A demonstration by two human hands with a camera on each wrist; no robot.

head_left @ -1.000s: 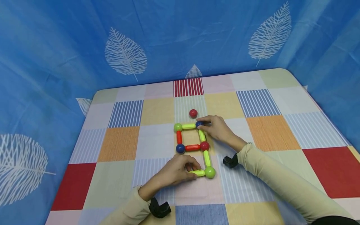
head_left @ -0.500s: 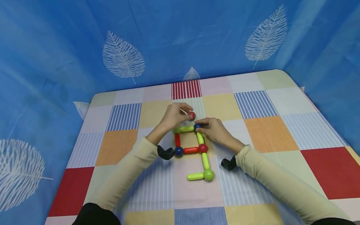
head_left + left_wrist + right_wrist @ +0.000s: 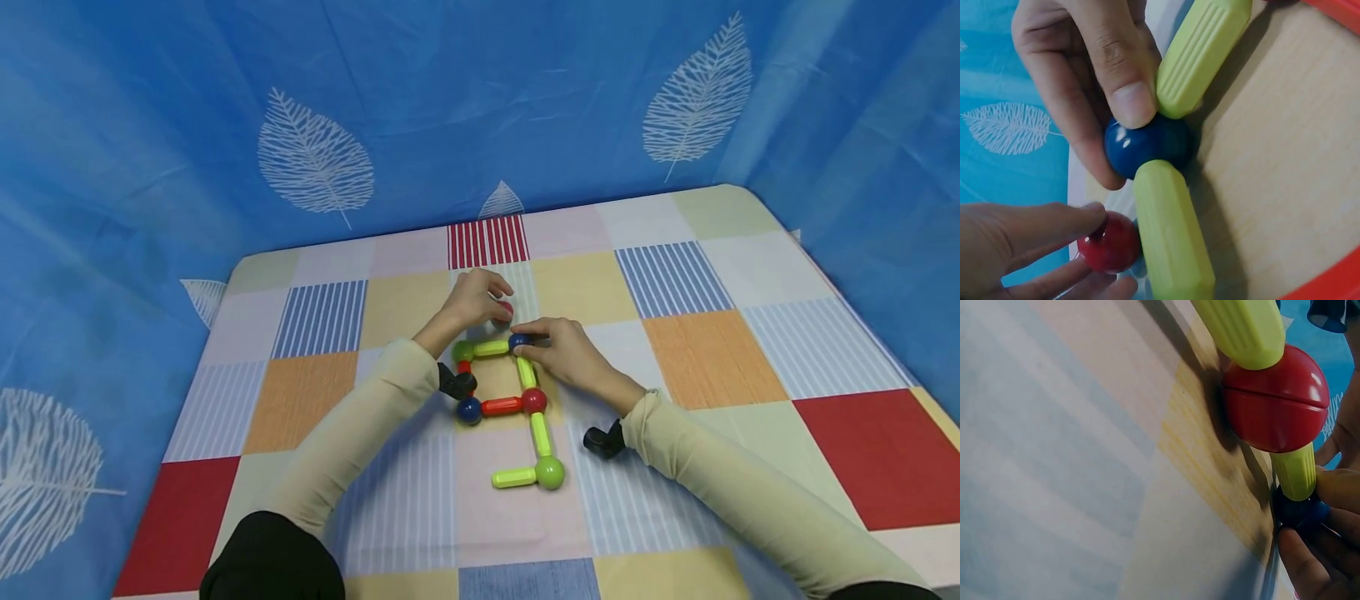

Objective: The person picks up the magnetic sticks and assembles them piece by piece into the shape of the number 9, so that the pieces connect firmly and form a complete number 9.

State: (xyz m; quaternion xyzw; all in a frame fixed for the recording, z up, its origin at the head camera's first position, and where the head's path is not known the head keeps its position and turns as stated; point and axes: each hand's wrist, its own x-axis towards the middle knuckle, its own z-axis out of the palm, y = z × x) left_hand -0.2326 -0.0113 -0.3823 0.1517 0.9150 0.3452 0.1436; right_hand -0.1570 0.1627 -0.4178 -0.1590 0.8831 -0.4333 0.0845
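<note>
My left hand [image 3: 474,298] holds a loose red ball [image 3: 1110,247] beyond the far side of a shape of magnetic balls and sticks; the thumb and fingers lie round it. With thumb and fingers my right hand [image 3: 568,354] pinches the blue ball [image 3: 1141,150] at the shape's far right corner. Lime sticks [image 3: 491,348] meet at that ball. A green ball [image 3: 462,351], another blue ball [image 3: 469,410] and a joined red ball [image 3: 534,401] form the square's other corners. The left red stick is partly hidden behind the left wrist camera.
From the joined red ball a lime stick [image 3: 541,435] runs toward me to a green ball [image 3: 550,472], where another lime stick [image 3: 513,478] points left. A patchwork cloth [image 3: 405,533] covers the table. Blue leaf-print curtain [image 3: 465,100] hangs behind it.
My left hand has left the nearest lime stick and moved away from me to the loose red ball, which it now holds. The right hand keeps its place on the blue ball.
</note>
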